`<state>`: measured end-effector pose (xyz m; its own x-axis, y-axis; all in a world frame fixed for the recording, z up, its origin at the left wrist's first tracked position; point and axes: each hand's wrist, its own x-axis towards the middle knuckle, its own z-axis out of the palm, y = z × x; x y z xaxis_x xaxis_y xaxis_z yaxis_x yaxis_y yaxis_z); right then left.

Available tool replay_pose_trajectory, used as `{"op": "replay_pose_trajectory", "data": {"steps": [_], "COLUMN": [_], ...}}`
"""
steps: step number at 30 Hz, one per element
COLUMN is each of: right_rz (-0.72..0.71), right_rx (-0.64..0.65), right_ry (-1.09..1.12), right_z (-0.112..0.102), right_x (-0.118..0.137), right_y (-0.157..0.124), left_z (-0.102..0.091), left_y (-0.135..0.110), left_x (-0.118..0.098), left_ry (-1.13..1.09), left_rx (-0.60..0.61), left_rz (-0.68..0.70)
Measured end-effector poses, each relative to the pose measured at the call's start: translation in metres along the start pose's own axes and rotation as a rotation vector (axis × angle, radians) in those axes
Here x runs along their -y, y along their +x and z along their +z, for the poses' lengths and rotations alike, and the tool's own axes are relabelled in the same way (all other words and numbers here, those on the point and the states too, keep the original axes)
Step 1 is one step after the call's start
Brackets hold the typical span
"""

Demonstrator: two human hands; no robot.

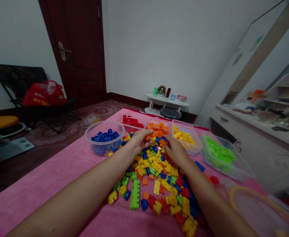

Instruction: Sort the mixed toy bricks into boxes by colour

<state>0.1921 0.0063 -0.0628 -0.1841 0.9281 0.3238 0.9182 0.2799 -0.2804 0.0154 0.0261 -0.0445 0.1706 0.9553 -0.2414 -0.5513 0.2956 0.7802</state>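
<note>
A loose pile of mixed toy building bricks (156,164) in yellow, blue, green, red and orange spreads over the pink cloth. At the pile's far edge, my left hand (140,141) is closed, its thumb and fingers curled round a small orange brick (148,138). Just to its right, my right hand (176,148) has its thumb and fingertips round another orange brick (163,142); its other fingers are partly hidden. Right beyond both hands stands a clear container of orange bricks (158,126).
A round tub (88,135) of blue bricks stands left. Clear boxes hold red bricks (132,121), yellow bricks (183,135) and, at right, green bricks (219,151). A yellow-rimmed clear lid (233,197) lies front right. The pink-covered table (67,174) has edges left and back.
</note>
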Motion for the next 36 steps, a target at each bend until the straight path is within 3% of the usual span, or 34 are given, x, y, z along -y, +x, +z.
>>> {"op": "replay_pose_trajectory", "data": {"steps": [5, 11, 15, 18, 23, 27, 29, 31, 36], "right_rz": [0.034, 0.068, -0.083, -0.098, 0.076, 0.129, 0.11, 0.095, 0.052], "right_rx": [0.039, -0.246, -0.254, -0.349, -0.511, -0.598, -0.634, -0.646, -0.637], "right_ry": [0.015, 0.225, 0.38, 0.424, 0.58, 0.696, 0.713, 0.709, 0.704], "right_z": [-0.002, -0.017, -0.026, -0.037, -0.067, -0.087, -0.093, -0.097, -0.103], "right_x": [0.003, 0.013, 0.032, 0.036, 0.019, 0.012, 0.013, 0.016, 0.021], "right_y": [-0.002, -0.007, -0.008, -0.009, -0.011, -0.013, -0.014, -0.015, -0.02], "left_z": [-0.001, 0.002, 0.005, 0.006, 0.014, 0.037, 0.051, 0.064, 0.073], "left_y": [-0.001, -0.007, -0.011, -0.014, -0.008, 0.018, 0.038, 0.06, 0.1], "left_x": [0.001, 0.004, 0.007, 0.007, -0.01, -0.037, -0.048, -0.055, -0.047], "left_ry": [0.113, 0.221, 0.072, 0.006, -0.009, -0.004, 0.148, 0.265, 0.643], "left_rx": [0.032, 0.113, 0.254, 0.291, 0.105, -0.026, -0.111, -0.152, -0.164], "left_rz": [-0.039, -0.112, -0.286, -0.314, -0.183, 0.06, 0.242, 0.319, 0.392]}}
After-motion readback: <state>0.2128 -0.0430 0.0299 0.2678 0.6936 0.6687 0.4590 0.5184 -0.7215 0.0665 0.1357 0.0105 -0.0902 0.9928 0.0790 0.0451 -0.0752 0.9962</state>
